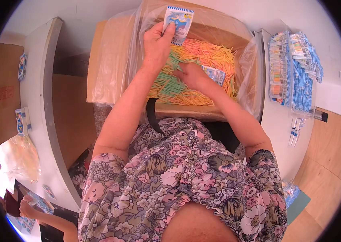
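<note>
A small blue-and-white packet (pixel 180 28) is pinched upright in my left hand (pixel 157 42), with the thumb across its front, above the far part of an open cardboard box (pixel 213 38). Thin coloured sticks (pixel 202 50) in orange, yellow, pink and green fill the box. Down among the green sticks reaches my right hand (pixel 193 76), its thumb and forefinger bent and apart, touching the pile; no stick shows clearly between them. A second blue-and-white packet (pixel 214 74) lies on the sticks beside my right wrist, partly hidden by it.
Clear plastic lining (pixel 246 80) drapes over the box walls. Stacks of filled packets (pixel 281 68) lie on the white table to the right. At left, a white table (pixel 43 121) carries loose packets and a plastic bag (pixel 21 157). Another person's hand (pixel 27 207) shows at lower left.
</note>
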A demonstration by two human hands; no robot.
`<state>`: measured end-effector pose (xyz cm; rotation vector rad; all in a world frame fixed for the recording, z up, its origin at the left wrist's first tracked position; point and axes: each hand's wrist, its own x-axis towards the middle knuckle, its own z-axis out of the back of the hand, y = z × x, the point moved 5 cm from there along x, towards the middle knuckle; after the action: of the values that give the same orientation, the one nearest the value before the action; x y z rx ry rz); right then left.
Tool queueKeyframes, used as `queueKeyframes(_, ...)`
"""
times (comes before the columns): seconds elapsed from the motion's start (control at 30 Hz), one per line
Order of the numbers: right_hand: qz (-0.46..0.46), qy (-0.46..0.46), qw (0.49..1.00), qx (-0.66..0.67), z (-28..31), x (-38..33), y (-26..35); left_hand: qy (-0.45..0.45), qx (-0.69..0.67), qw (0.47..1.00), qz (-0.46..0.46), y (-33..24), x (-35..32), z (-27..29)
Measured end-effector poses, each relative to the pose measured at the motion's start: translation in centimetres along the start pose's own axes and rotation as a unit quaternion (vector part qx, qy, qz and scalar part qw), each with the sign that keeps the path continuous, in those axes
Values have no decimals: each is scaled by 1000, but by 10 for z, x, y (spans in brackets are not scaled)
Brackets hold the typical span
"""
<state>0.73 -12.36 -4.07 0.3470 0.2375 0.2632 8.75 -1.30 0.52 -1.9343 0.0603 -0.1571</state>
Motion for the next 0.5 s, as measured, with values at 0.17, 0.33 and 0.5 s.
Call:
queueKeyframes(0.17, -263, 75, 714, 644, -13, 5, -33, -18, -42, 999, -10, -5, -1, 2)
queueKeyframes(0.33, -291, 9, 621, 728, -12, 48, -64, -26, -27, 999, 11, 1, -1, 4)
queueKeyframes(0.5, -304, -25, 587, 750, -19, 70, -94, -13, -52, 998, 32, 4, -2, -1)
